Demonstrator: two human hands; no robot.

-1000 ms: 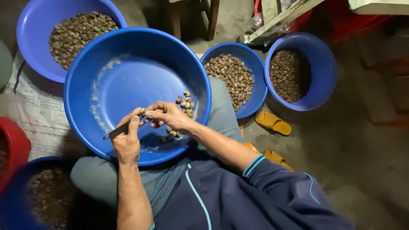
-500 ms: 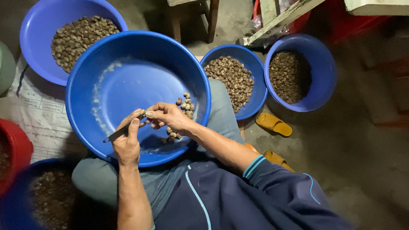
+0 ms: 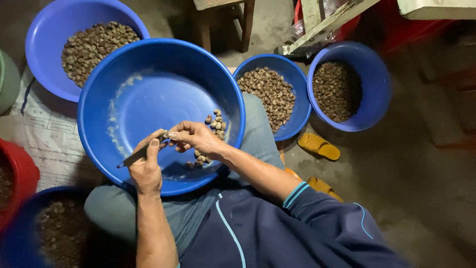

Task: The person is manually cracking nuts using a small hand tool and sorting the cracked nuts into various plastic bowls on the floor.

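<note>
A large blue basin (image 3: 148, 94) rests on my lap with a small heap of peeled pale nuts (image 3: 214, 126) at its right side. My left hand (image 3: 147, 168) grips a thin knife (image 3: 134, 156) whose blade points left over the basin. My right hand (image 3: 196, 137) pinches a small nut (image 3: 171, 134) between thumb and fingers, right against the knife's upper end. Both hands meet above the basin's near rim.
Blue basins of brown nuts stand around: top left (image 3: 89, 44), centre right (image 3: 270, 92), far right (image 3: 342, 89), and one at bottom left (image 3: 54, 228). A red tub (image 3: 17, 178) is at the left edge. Yellow sandals (image 3: 317, 145) lie on the floor at right. Wooden stool legs (image 3: 245, 25) behind.
The view has shifted slightly, so the basins sit a little lower in frame. My hands keep the same grip on the knife and the nut, barely moving.
</note>
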